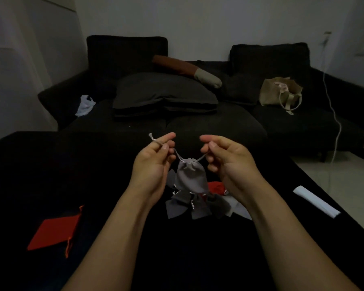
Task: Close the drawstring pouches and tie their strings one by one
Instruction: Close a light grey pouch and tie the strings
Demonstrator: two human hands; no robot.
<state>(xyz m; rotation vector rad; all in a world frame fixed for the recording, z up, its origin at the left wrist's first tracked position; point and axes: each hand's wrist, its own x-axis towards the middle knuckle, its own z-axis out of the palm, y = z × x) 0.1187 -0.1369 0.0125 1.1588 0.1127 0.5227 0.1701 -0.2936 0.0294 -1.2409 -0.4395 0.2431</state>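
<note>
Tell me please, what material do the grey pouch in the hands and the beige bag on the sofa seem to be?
Grey pouch: probably a soft matte cloth, felt-like or velvety; it gathers into folds at the neck and shows no shine. Its strings look like pale twisted cord.

Beige bag: likely a coarse woven fabric such as canvas or jute; it stands stiffly and looks dull. The dim light leaves the weave unclear.

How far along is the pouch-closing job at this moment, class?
Done: the grey pouch's mouth looks cinched shut. In hand: the left hand and right hand each pinch one string end, pulled apart, no knot visible. Left: tying it, then the flat red pouch and perhaps some in the pile, whose states are unclear.
</note>
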